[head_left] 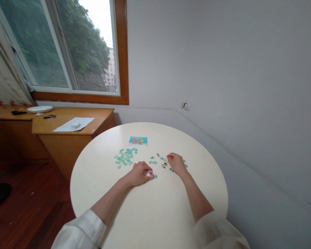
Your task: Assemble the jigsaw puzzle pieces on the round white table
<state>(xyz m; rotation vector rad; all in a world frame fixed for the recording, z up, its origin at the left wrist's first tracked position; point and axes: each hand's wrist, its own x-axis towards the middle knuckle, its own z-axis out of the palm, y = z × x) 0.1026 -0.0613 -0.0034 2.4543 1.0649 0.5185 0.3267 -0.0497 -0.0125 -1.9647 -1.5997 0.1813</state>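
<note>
My left hand [140, 173] rests on the round table, thumb and forefinger closed around a small cluster of pink and teal jigsaw puzzle pieces [152, 175]. To its right, my right hand [176, 163] is above other loose pieces, its fingertips pinched together. Whatever is between those fingertips is too small or hidden to make out. Between the hands lie scattered multicoloured pieces [164, 165], and some more are partly covered by my right hand. A spread of teal pieces [124, 157] lies beyond and left of my left hand.
A small picture card [137, 140] with cartoon figures lies at the far side of the white round table [150, 214]. Left of it, a wooden desk [101, 119] holds a white sheet [85, 121], a small white block and a white plate [40, 109]. A wall stands behind and right.
</note>
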